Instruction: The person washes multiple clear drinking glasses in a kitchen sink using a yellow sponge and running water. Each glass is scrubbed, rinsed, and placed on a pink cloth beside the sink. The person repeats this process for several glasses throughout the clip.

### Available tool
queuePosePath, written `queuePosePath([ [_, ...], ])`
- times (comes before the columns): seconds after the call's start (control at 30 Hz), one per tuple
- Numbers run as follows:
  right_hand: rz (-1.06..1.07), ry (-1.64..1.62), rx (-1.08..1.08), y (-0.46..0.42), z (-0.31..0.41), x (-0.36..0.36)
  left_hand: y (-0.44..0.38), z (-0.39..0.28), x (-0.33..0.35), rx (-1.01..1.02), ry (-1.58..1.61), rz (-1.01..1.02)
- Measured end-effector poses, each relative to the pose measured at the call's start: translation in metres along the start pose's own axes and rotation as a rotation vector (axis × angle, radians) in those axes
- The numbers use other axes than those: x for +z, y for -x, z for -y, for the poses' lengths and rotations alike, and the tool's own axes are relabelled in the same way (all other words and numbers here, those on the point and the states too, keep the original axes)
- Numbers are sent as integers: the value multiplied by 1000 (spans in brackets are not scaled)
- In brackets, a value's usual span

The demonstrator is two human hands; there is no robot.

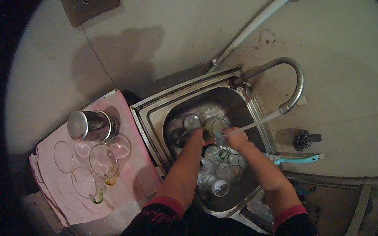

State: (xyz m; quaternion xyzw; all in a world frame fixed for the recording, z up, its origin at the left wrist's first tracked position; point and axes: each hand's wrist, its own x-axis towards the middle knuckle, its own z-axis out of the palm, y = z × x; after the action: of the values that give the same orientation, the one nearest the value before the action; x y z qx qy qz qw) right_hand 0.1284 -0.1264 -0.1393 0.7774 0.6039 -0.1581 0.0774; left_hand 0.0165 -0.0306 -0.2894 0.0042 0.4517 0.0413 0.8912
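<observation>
Both hands are inside a stainless steel sink (152,115). My right hand (237,138) is at a clear glass (220,128) under the stream from the curved metal faucet (299,80); its grip is hard to make out. My left hand (202,137) is on the other side of that glass, its fingers mostly hidden. Near my left hand, another round glass (192,121) lies in the sink. Several clear glasses (220,187) crowd the part of the sink nearer my body, one with a green handle.
Left of the sink, a pink cloth (130,174) bears several clear glasses (103,160) and a stack of metal cups (89,125). On the right are a dark scrubber (301,140) and a turquoise-handled brush (297,159). A white pipe (261,21) runs along the wall.
</observation>
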Motion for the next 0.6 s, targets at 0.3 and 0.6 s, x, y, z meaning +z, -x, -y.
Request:
queuePosePath([
  [0.3,-224,-445,330,32,16,-11,34,-12,36,63,-215,94],
  [0.6,-686,-1162,486,38,33,-2,152,-30,86,335,-163,86],
])
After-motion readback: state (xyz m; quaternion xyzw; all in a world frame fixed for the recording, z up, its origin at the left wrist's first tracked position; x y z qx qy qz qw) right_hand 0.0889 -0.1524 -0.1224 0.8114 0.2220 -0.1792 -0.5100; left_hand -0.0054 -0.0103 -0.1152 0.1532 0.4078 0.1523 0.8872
